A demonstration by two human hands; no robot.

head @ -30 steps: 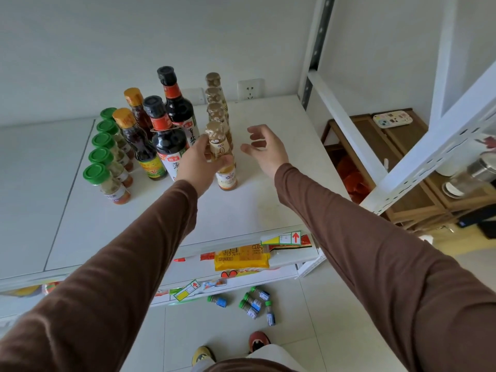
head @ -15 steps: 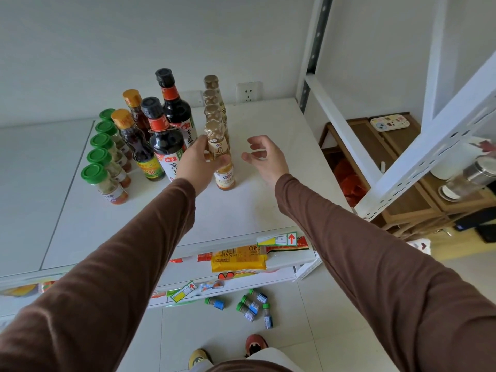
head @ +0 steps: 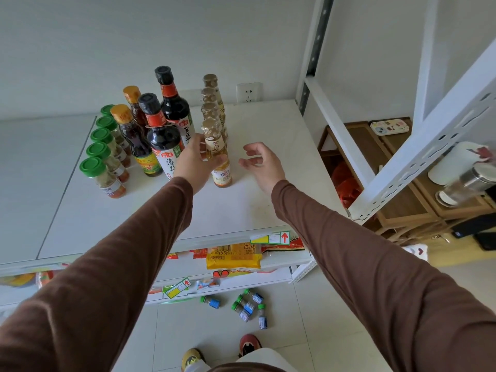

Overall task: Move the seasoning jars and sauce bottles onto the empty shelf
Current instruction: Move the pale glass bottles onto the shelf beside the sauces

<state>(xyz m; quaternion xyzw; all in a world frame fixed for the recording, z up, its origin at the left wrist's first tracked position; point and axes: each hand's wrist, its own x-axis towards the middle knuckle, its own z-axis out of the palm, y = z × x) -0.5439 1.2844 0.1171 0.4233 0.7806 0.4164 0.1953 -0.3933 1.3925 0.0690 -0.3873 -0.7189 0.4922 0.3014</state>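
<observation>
The white shelf (head: pixel 241 210) is a flat, smooth, matt board. Its load stands toward the far left corner; the near edge and right side are bare.

Two tall dark sauce bottles (head: pixel 163 135), glossy glass with black caps, stand mid-group. Left of them are two amber bottles (head: pixel 134 140) with gold caps. A row of pale bottles (head: pixel 214 108) with tan caps runs from the middle toward the far edge. Nearest the left edge, green-capped seasoning jars (head: pixel 104 175) form a line: small, clear, cylindrical.

The left hand (head: pixel 193 162) wraps its fingers round the front pale bottle (head: pixel 218 157), whose base seems to be on the shelf. The right hand (head: pixel 261 163) hovers just beside it, fingers loosely curled and spread, holding nothing.

Judged from this, the risks lie in the tight packing. The left knuckles sit against the nearer dark bottle, so a sideways pull could rock that tall, narrow glass into its neighbours. The pale bottles stand almost touching in a file; nudging the front one backward could topple the row. Smooth glass may also slip in a one-handed grip.

On the floor below lie several small green-capped vials (head: pixel 245 307), not yet shelved.
</observation>
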